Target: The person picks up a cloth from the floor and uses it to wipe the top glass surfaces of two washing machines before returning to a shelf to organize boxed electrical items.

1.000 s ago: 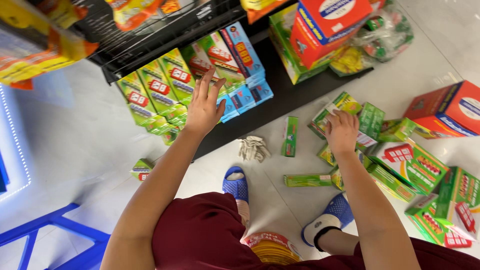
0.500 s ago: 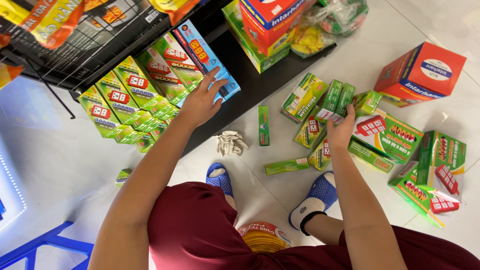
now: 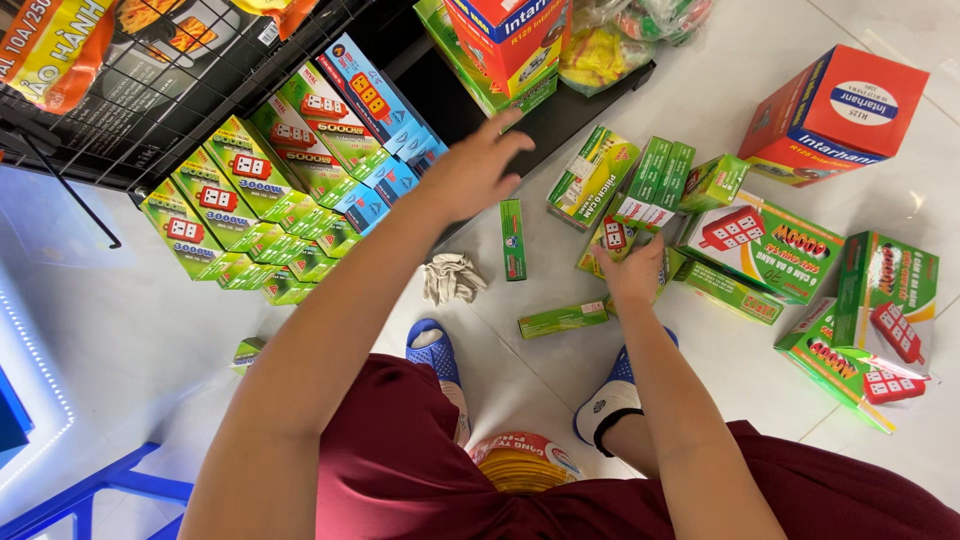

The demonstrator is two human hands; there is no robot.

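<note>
I see a white tiled floor (image 3: 120,330) beside a dark wire shelf (image 3: 150,110). My left hand (image 3: 475,165) hovers with fingers spread, empty, above the shelf's edge, near the blue boxes (image 3: 385,120). My right hand (image 3: 635,272) grips a small green box (image 3: 612,238) low in the floor pile; its long axis runs away from me, tilted right. Larger green boxes (image 3: 765,245) lie right, and a red box (image 3: 835,115) sits beyond them.

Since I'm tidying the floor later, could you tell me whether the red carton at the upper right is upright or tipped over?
Tipped: the red carton leans on one edge on the floor tiles.
</note>
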